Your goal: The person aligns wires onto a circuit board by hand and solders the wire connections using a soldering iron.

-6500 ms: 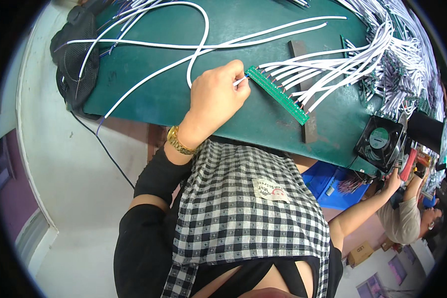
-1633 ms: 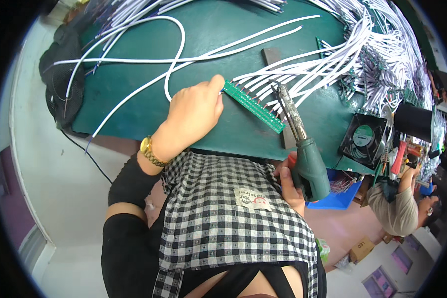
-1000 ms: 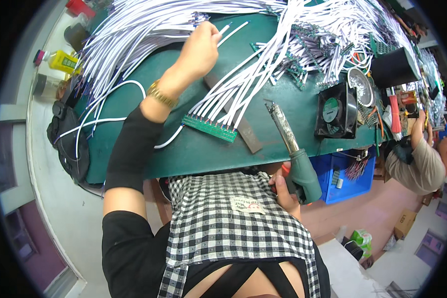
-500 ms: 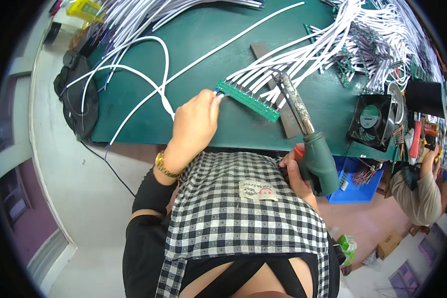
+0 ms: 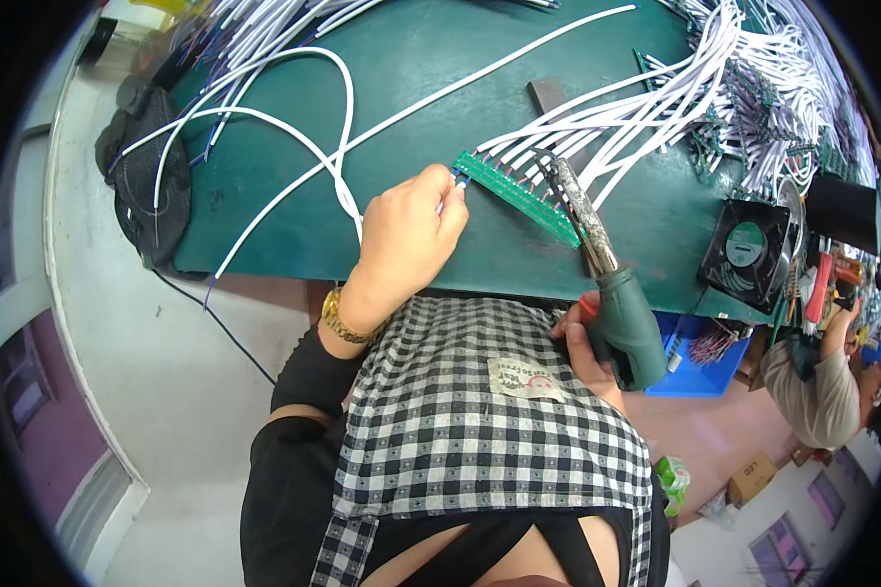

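A long green circuit board [image 5: 521, 201] lies at a slant near the table's front edge, with white cables [image 5: 646, 108] fixed along its far side. My left hand [image 5: 411, 230], fingers pinched, holds a white cable [image 5: 351, 217] whose thin blue wire ends touch the board's left end. My right hand [image 5: 589, 357] is wrapped around the green handle of a soldering iron [image 5: 628, 328]. The iron's worn metal barrel slants up over the board's right part, its tip above the cables. Part of a dark flat bar [image 5: 548, 95] shows beneath the cables.
Heaps of white cables with boards [image 5: 754, 117] fill the far right, and a cable bundle [image 5: 264, 29] the far left. A black fan [image 5: 749, 256] stands on the right; a black bag [image 5: 152, 186] hangs over the left edge. Another person's arm [image 5: 812, 386] is at the right, past a blue bin [image 5: 705, 357].
The view has shifted, so the table's things appear further right. My left hand stays at the board's left end with the cable. The soldering iron's tip is slightly nearer that end.
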`<state>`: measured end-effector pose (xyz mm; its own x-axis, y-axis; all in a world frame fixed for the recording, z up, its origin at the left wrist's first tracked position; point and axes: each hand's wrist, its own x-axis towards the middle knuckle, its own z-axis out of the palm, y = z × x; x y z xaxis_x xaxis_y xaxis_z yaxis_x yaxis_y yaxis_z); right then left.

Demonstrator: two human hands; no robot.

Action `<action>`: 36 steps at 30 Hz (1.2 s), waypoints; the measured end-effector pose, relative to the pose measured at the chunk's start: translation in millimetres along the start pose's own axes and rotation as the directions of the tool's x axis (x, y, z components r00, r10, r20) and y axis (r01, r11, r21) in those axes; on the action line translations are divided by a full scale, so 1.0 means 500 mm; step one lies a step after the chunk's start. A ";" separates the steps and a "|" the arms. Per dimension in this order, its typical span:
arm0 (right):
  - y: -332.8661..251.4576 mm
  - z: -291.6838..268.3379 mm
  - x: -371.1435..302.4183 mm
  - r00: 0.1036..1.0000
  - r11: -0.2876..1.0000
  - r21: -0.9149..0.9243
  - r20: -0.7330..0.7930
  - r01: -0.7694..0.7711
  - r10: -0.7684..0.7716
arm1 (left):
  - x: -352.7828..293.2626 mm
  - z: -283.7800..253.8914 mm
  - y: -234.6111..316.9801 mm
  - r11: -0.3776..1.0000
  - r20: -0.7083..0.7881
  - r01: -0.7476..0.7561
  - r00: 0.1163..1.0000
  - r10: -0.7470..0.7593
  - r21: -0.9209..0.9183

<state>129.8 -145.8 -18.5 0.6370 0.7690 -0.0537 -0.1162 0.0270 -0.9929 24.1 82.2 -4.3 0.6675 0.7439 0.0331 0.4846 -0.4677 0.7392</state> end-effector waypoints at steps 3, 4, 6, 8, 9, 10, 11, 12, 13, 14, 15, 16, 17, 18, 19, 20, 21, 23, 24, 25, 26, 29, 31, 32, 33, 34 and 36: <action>-0.023 0.007 0.005 0.994 0.995 0.021 -0.038 -0.098 0.098 | 0.003 0.000 -0.003 0.999 0.027 -0.011 1.000 0.010 0.039; -0.026 0.003 0.007 0.994 0.991 -0.074 -0.012 -0.110 0.110 | 0.004 0.000 -0.004 0.999 0.025 -0.006 1.000 0.005 0.039; -0.022 0.000 0.007 0.992 0.978 -0.169 0.010 -0.121 0.124 | 0.007 0.000 -0.007 0.999 0.028 -0.034 0.999 0.033 0.040; -0.009 -0.002 0.003 0.995 0.963 -0.254 -0.012 -0.095 0.095 | 0.007 0.000 -0.009 0.999 0.028 -0.038 0.999 0.037 0.032; -0.010 -0.001 0.004 0.995 0.963 -0.253 -0.010 -0.095 0.096 | 0.006 0.000 -0.010 0.999 0.027 -0.044 0.999 0.043 0.025; -0.014 -0.001 0.007 0.991 0.955 -0.271 0.013 -0.123 0.131 | 0.006 -0.002 -0.008 0.999 0.026 -0.042 0.999 0.042 0.026; -0.015 -0.001 0.008 0.985 0.945 -0.291 0.032 -0.151 0.167 | 0.007 -0.003 -0.007 0.999 0.030 -0.027 0.999 0.026 0.023; -0.012 -0.001 0.007 0.985 0.945 -0.291 0.031 -0.152 0.168 | 0.007 -0.003 -0.006 1.000 0.034 -0.011 0.999 0.011 0.020; -0.007 -0.002 0.005 0.987 0.934 -0.328 0.031 -0.139 0.158 | 0.008 -0.002 -0.006 1.000 0.035 -0.012 0.999 0.011 0.019; -0.004 -0.002 0.004 0.988 0.923 -0.365 0.034 -0.126 0.149 | 0.007 -0.003 -0.005 1.000 0.044 -0.007 0.999 0.005 0.025; -0.002 -0.006 0.004 0.988 0.922 -0.365 0.036 -0.126 0.149 | 0.007 -0.004 -0.004 0.999 0.052 -0.001 0.999 -0.001 0.032; 0.000 -0.013 0.004 0.986 0.923 -0.374 0.097 -0.087 0.132 | 0.007 -0.002 -0.002 1.000 0.051 0.001 0.999 -0.003 0.032; 0.002 -0.015 0.004 0.981 0.924 -0.379 0.156 -0.047 0.114 | 0.007 0.002 0.001 0.996 0.042 -0.019 0.999 0.015 0.092; -0.003 -0.008 0.007 0.981 0.924 -0.378 0.157 -0.047 0.114 | 0.007 0.004 0.002 0.988 0.035 -0.039 0.999 0.034 0.152; -0.013 0.005 0.011 0.990 0.931 -0.354 0.067 -0.090 0.122 | 0.008 0.005 0.000 0.988 0.034 -0.038 0.999 0.033 0.153; -0.019 0.012 0.014 0.991 0.935 -0.328 -0.025 -0.132 0.132 | 0.010 0.006 -0.002 0.989 0.031 -0.043 0.999 0.039 0.143; -0.018 0.012 0.015 0.991 0.935 -0.328 -0.024 -0.133 0.132 | 0.012 0.007 -0.004 0.990 0.028 -0.049 0.999 0.046 0.133; -0.017 0.010 0.016 0.991 0.928 -0.350 -0.012 -0.132 0.136 | 0.015 0.001 -0.008 0.996 0.055 -0.026 0.998 0.021 0.091; -0.013 0.005 0.014 0.990 0.927 -0.351 -0.012 -0.133 0.138 | 0.017 -0.003 -0.008 0.999 0.084 -0.002 0.996 -0.002 0.049; -0.007 -0.004 0.012 0.992 0.922 -0.378 0.060 -0.083 0.113 | 0.020 -0.006 -0.008 0.999 0.085 0.000 0.996 -0.004 0.048; -0.003 -0.009 0.010 0.987 0.916 -0.400 0.133 -0.029 0.090 | 0.022 -0.010 -0.007 0.999 0.108 0.006 0.994 -0.011 0.043; -0.001 -0.011 0.010 0.986 0.894 -0.447 0.145 -0.007 0.080 | 0.021 -0.011 -0.007 0.999 0.126 0.006 0.992 -0.013 0.049; -0.002 -0.009 0.008 0.986 0.900 -0.436 0.141 -0.020 0.091 | 0.019 -0.011 -0.008 0.998 0.121 0.000 0.993 -0.007 0.062; -0.003 -0.008 0.008 0.986 0.903 -0.427 0.134 -0.033 0.099 | 0.019 -0.011 -0.007 0.997 0.126 -0.009 0.992 0.000 0.074; -0.003 -0.010 0.008 0.986 0.903 -0.429 0.135 -0.034 0.102 | 0.019 -0.012 -0.006 0.996 0.132 -0.018 0.991 0.006 0.086; -0.003 -0.013 0.007 0.982 0.897 -0.440 0.148 -0.039 0.115 | 0.019 -0.014 -0.005 0.996 0.132 -0.016 0.991 0.005 0.085; -0.003 -0.017 0.007 0.978 0.890 -0.454 0.161 -0.045 0.131 | 0.018 -0.014 -0.003 0.995 0.145 -0.026 0.989 0.011 0.101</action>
<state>138.7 -148.6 -18.3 0.4848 0.8588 -0.1658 0.2137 -0.3001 -0.9297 25.8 93.0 -0.4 0.7481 0.6612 -0.0566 0.5214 -0.5329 0.6664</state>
